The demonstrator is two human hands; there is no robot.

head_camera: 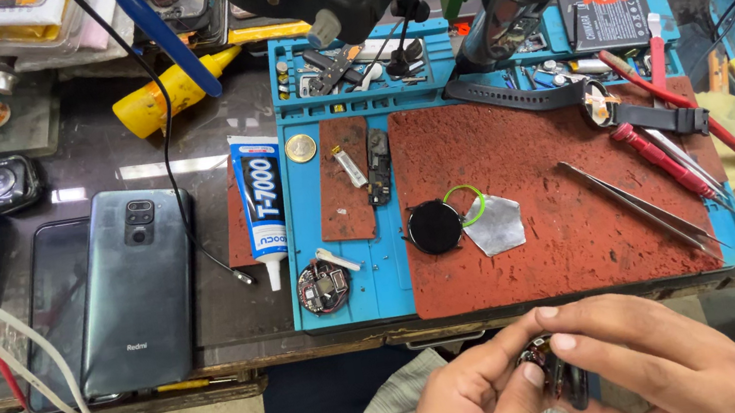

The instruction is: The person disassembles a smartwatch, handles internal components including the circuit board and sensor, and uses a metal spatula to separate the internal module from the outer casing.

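My bench (164, 347) runs across the whole view, dark and cluttered. On it lies the blue mat (371, 289), and on that the red pad (545, 208) takes up most of the room. To the left of the mat a grey phone (137, 287) lies face down, with a glue tube (263, 208) between it and the mat. A yellow bottle (168, 93) lies further back.

Below the bench edge, my left hand (473, 406) and right hand (653, 363) meet over my lap. Both are closed around a small round watch body (551, 374); my left thumb and fingers pinch it from the left, and my right fingers curl over its top and right side. Most of it is hidden by my fingers.

On the pad sit a black round disc (435, 226), a green ring (466, 206) touching a grey foil piece (494, 226), and tweezers (638, 208) further right. A red screwdriver (658, 149) lies beside a strapped watch (607, 107). A small round circuit board (322, 287) rests on the mat's left part, and a coin (300, 148) sits further back.
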